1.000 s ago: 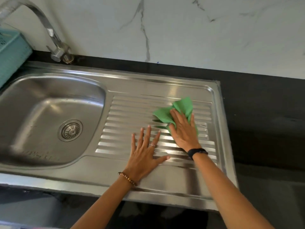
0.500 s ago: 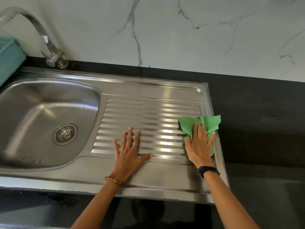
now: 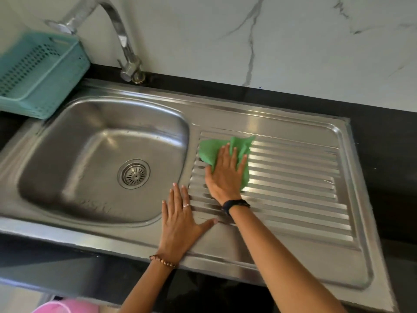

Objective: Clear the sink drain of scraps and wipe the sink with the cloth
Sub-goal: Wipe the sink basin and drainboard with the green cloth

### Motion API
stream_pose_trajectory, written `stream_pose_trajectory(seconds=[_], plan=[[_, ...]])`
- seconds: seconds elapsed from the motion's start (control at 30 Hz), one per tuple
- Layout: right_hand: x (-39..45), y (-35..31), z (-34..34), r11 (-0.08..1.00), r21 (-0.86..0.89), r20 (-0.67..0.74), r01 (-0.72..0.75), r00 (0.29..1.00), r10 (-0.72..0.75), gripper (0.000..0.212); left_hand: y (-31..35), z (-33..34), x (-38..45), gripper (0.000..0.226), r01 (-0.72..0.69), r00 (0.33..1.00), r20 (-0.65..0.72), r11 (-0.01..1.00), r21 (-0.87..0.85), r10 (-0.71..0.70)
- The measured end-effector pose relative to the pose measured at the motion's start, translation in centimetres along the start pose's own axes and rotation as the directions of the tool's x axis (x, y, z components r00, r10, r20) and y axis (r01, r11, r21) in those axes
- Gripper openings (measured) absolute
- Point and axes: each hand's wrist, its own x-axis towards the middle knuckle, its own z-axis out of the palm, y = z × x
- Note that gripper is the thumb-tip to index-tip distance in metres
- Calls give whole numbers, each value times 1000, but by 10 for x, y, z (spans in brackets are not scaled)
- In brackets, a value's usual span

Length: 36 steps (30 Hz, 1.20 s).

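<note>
A steel sink (image 3: 67,154) has a round drain strainer (image 3: 133,173) in its basin and a ribbed draining board (image 3: 293,177) to the right. A green cloth (image 3: 211,150) lies on the board's left end, near the basin. My right hand (image 3: 225,175) presses flat on the cloth, fingers together, a black band on the wrist. My left hand (image 3: 180,220) rests flat on the steel at the basin's front right corner, fingers spread, holding nothing. No scraps show in the strainer.
A teal plastic basket (image 3: 38,75) stands on the counter at the back left, beside the curved tap (image 3: 126,53). Black countertop (image 3: 383,143) surrounds the sink, with a marble wall behind. Something pink (image 3: 65,307) shows at the bottom left.
My right hand slid the cloth from mid-board to the board's right edge, then back to its left end by the basin. My left hand stayed flat on the steel. The view swung left.
</note>
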Motion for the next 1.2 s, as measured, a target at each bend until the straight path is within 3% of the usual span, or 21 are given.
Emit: stream_pose_trajectory(seconds=[0.1, 0.2, 0.3, 0.43, 0.57, 0.73, 0.8, 0.83, 0.87, 0.93, 0.97, 1.1, 1.17, 1.2], plan=[[14, -54, 11, 987, -26, 52, 158, 986, -156, 66, -6, 1, 0, 110, -40, 999, 10, 997, 63, 40], [10, -87, 22, 934, -77, 140, 350, 931, -337, 62, -10, 2, -1, 87, -81, 996, 56, 992, 102, 75], [6, -80, 25, 921, -46, 128, 387, 917, -379, 58, -9, 0, -4, 90, -101, 995, 38, 988, 119, 97], [-1, -37, 16, 947, 52, 68, 316, 945, -319, 56, -5, 0, -10, 98, -99, 995, -14, 980, 174, 103], [-16, 37, 0, 977, 16, 30, 213, 977, -213, 56, 6, 2, -14, 99, -69, 997, 34, 993, 100, 66], [-39, 150, -29, 1000, 27, -1, 0, 1000, 0, 55, 63, 17, -15, 101, -228, 968, 115, 973, 40, 222], [-51, 192, -51, 969, 201, 51, -146, 989, 138, 52, 84, 26, -16, 107, -275, 948, 173, 961, 25, 267], [-58, 207, -67, 879, 410, 98, -245, 970, 224, 50, 91, 31, -17, 112, -290, 941, 194, 956, 39, 277], [-62, 217, -81, 708, 629, 145, -321, 943, 299, 47, 94, 35, -18, 118, -297, 939, 204, 953, 65, 279], [-73, 229, -117, 242, 906, 254, -346, 904, 344, 40, 98, 40, -21, 124, -297, 941, 199, 949, 107, 272], [-79, 235, -131, 55, 942, 296, -331, 897, 329, 38, 98, 42, -21, 126, -291, 943, 202, 950, 111, 265], [-103, 258, -159, -368, 921, 233, -131, 940, 248, 48, 98, 41, -18, 129, -273, 941, 235, 956, 104, 243], [-118, 259, -155, -533, 846, 179, 15, 933, 311, 50, 98, 42, -18, 125, -263, 945, 230, 958, 113, 232], [-124, 257, -150, -516, 855, 166, 47, 919, 359, 54, 98, 42, -18, 120, -259, 946, 229, 960, 111, 229]])
